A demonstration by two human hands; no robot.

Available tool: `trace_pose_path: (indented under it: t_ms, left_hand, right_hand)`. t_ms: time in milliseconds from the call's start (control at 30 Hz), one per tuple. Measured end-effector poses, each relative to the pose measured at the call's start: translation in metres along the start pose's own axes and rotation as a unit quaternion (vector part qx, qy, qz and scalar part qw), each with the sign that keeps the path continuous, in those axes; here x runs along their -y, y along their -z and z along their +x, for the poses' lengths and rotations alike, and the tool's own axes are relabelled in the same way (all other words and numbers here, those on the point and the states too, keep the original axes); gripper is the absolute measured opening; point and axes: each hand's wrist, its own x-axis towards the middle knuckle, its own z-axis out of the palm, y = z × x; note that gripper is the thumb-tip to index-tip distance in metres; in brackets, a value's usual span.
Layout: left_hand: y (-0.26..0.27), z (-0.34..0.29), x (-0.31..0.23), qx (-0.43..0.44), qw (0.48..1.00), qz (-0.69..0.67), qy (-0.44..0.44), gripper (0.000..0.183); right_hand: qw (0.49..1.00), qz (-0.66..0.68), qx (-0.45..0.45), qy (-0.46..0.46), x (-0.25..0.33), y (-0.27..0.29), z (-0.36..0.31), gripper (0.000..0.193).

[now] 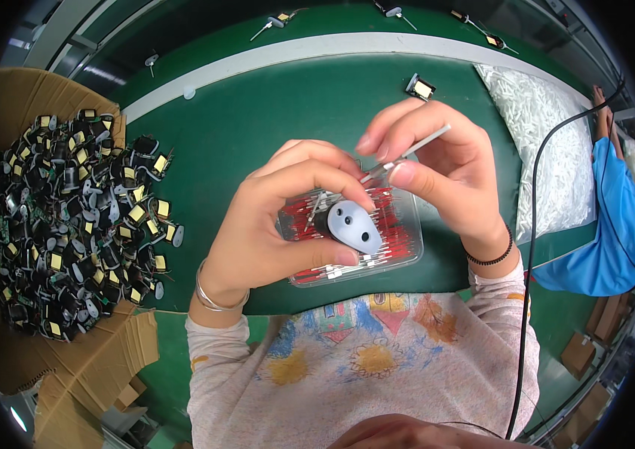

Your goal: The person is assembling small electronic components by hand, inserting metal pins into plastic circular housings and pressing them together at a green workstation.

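Grey plastic, by its look, faces the oval-ended part (355,227), which the left hand (280,206) grips between thumb and fingertips above a clear tray (420,243). The right hand (448,168) pinches a thin pale stick (428,140) slantwise, its lower end near the left fingers (whether it touches them is hard to tell). Handling these two pieces well probably calls for a firm left hold, with the dark holes kept uncovered, and a light pinch near the stick's lower end so that it neither bends nor swings. Both wrists angle inward; the left thumb lies along the near side, the fingers arching over the far side, while the right fingers curl round toward their thumb. Red and silvery pieces (400,224) lie in the tray beneath. Farther out, a heap of black parts with yellow blocks (78,224) fills the left, and a bag of white bits (534,142) lies right on the green table (205,172).
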Motion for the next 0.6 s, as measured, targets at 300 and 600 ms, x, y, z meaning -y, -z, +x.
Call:
trace_pose_path:
  t_ms: [300, 600]
  left_hand:
    - [0.000, 0.001, 0.000, 0.033, 0.999, -0.026, 0.000, 0.040]
    - [-0.021, -0.001, 0.012, -0.108, 0.991, 0.033, -0.078, 0.038]
  right_hand:
    - [0.995, -0.009, -0.048, 0.083, 0.010, 0.008, -0.004, 0.017]
    - [0.958, -0.216, -0.120, 0.147, 0.034, -0.008, -0.024, 0.022]
